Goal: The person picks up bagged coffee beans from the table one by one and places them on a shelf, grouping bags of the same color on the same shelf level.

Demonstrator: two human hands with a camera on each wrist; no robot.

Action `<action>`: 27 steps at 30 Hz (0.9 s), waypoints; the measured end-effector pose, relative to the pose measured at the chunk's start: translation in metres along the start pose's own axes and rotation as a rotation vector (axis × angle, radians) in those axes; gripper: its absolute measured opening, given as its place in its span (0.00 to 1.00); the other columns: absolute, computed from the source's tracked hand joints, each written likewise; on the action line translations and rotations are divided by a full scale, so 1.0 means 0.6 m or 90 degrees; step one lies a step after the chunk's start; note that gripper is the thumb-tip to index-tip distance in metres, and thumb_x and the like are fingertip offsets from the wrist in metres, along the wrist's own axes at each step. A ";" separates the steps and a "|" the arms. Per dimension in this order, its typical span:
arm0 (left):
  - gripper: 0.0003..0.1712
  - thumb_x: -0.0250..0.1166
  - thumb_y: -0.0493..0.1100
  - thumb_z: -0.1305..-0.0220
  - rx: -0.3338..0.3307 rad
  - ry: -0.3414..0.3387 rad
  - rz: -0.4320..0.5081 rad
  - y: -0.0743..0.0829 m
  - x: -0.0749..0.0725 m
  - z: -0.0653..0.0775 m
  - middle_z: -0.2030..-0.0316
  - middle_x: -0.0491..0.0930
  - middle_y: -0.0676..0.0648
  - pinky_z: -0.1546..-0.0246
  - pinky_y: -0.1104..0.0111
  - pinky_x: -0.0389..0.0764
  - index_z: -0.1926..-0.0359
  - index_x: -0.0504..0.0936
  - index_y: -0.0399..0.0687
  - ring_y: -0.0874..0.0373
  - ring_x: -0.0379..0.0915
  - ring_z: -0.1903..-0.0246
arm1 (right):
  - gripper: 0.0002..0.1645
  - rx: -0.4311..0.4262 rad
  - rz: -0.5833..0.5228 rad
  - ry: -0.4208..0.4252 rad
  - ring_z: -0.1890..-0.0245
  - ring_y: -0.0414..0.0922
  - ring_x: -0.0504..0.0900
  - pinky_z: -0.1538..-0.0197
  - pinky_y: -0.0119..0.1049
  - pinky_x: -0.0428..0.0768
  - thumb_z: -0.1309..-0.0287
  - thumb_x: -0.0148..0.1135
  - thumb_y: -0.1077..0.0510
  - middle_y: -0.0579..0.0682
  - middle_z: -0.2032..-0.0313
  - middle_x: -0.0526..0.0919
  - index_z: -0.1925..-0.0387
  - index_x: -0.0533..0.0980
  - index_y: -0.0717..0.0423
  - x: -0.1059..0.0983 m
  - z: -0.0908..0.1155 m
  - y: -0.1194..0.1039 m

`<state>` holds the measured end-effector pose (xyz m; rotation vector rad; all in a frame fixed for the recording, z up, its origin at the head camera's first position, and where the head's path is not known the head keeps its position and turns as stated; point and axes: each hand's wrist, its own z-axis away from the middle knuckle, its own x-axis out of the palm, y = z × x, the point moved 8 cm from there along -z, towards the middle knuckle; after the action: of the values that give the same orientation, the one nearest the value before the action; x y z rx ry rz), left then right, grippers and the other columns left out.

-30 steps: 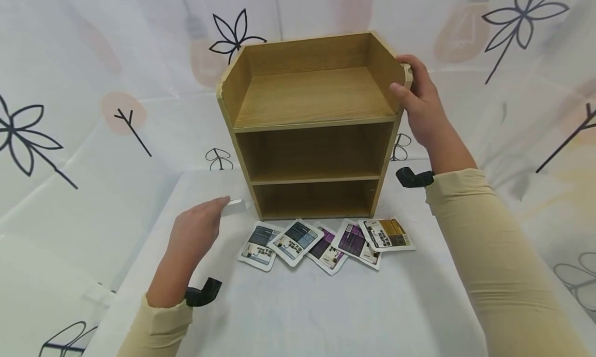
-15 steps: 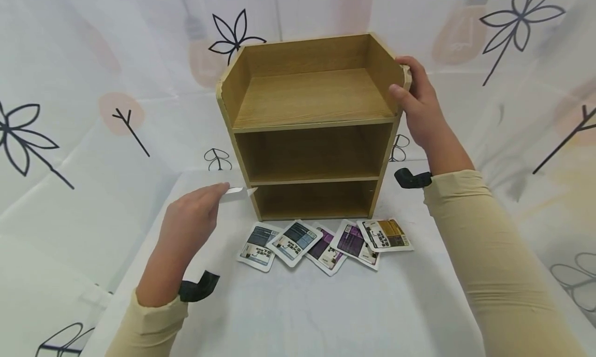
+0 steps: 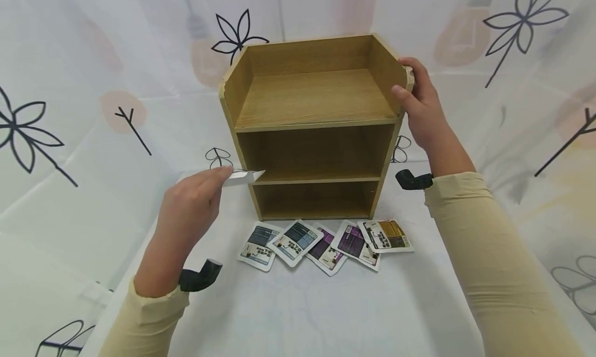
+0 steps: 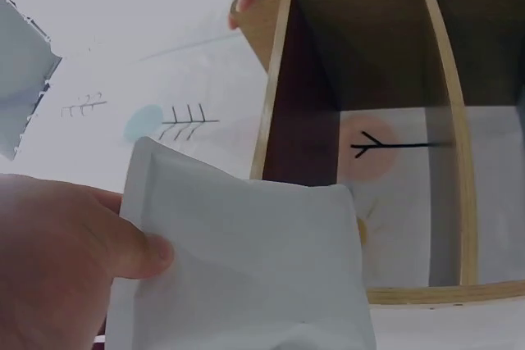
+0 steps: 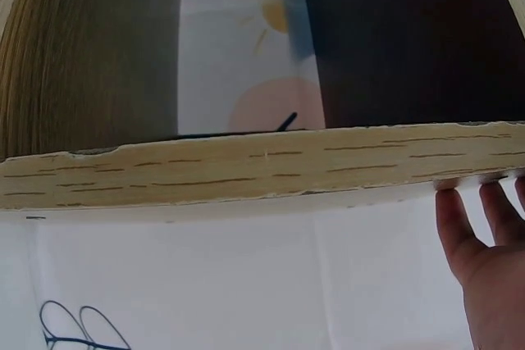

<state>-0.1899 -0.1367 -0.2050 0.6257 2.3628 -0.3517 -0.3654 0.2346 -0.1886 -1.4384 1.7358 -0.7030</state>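
My left hand (image 3: pixel 191 204) pinches a flat white packet (image 3: pixel 242 178) at one end. In the left wrist view the thumb lies on the plain white face of this packet (image 4: pixel 254 260); its other face is hidden there. The packet's far tip overlaps the left side of a wooden shelf unit (image 3: pixel 314 121), near the middle board; whether they touch I cannot tell. My right hand (image 3: pixel 423 106) grips the upper right side panel of the unit, thumb inside and fingers outside. In the right wrist view several fingers (image 5: pixel 455 223) meet the wooden edge (image 5: pixel 262 165).
Several printed packets lie overlapping on the white table (image 3: pixel 298 315) before the unit: grey-blue packets (image 3: pixel 295 242) at left, purple packets (image 3: pixel 356 243) in the middle, a brown-yellow packet (image 3: pixel 386 235) at right. A patterned white cloth (image 3: pixel 93 46) hangs behind.
My left hand has risen with the white packet, whose tip has moved right, from beside the lower shelf to the middle board's height. The right hand keeps its grip on the side panel.
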 end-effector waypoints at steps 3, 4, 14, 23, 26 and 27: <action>0.19 0.66 0.26 0.45 0.013 0.024 0.005 0.004 -0.005 -0.004 0.57 0.86 0.39 0.64 0.55 0.85 0.51 0.84 0.39 0.44 0.85 0.60 | 0.28 -0.003 -0.006 0.000 0.42 0.47 0.66 0.39 0.42 0.67 0.33 0.50 0.55 0.45 0.39 0.65 0.34 0.61 0.35 0.000 0.001 0.002; 0.19 0.66 0.26 0.45 0.019 0.034 0.004 0.005 -0.006 -0.006 0.57 0.86 0.39 0.64 0.56 0.85 0.51 0.84 0.39 0.44 0.85 0.61 | 0.28 -0.004 -0.008 0.000 0.42 0.47 0.66 0.39 0.42 0.67 0.33 0.50 0.55 0.46 0.39 0.65 0.34 0.61 0.35 -0.001 0.001 0.002; 0.16 0.62 0.29 0.39 0.051 0.085 -0.005 0.014 -0.033 -0.032 0.57 0.86 0.39 0.61 0.56 0.85 0.50 0.84 0.39 0.45 0.85 0.60 | 0.29 -0.001 0.010 -0.002 0.40 0.46 0.65 0.38 0.45 0.67 0.33 0.49 0.53 0.45 0.38 0.64 0.33 0.59 0.34 -0.002 0.001 0.003; 0.17 0.59 0.27 0.38 0.060 0.134 0.026 0.022 -0.053 -0.051 0.59 0.87 0.41 0.62 0.55 0.85 0.51 0.84 0.40 0.46 0.85 0.62 | 0.29 0.005 0.001 -0.009 0.38 0.48 0.64 0.36 0.48 0.67 0.33 0.49 0.54 0.46 0.36 0.62 0.33 0.59 0.34 0.003 0.002 0.001; 0.16 0.60 0.29 0.37 0.066 0.127 0.018 0.023 -0.056 -0.059 0.58 0.86 0.40 0.61 0.55 0.85 0.49 0.83 0.40 0.45 0.85 0.61 | 0.28 0.002 -0.006 -0.010 0.38 0.48 0.64 0.36 0.47 0.67 0.33 0.49 0.54 0.46 0.36 0.62 0.33 0.59 0.34 0.004 0.002 -0.001; 0.16 0.60 0.29 0.36 0.069 0.123 0.011 0.023 -0.057 -0.062 0.58 0.86 0.39 0.60 0.55 0.85 0.49 0.83 0.39 0.45 0.85 0.60 | 0.28 0.001 -0.010 -0.009 0.38 0.48 0.64 0.36 0.47 0.67 0.33 0.49 0.55 0.47 0.36 0.62 0.34 0.60 0.35 0.004 0.001 -0.002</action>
<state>-0.1796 -0.1217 -0.1559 0.7606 2.5335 -0.4308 -0.3643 0.2322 -0.1887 -1.4535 1.7143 -0.7009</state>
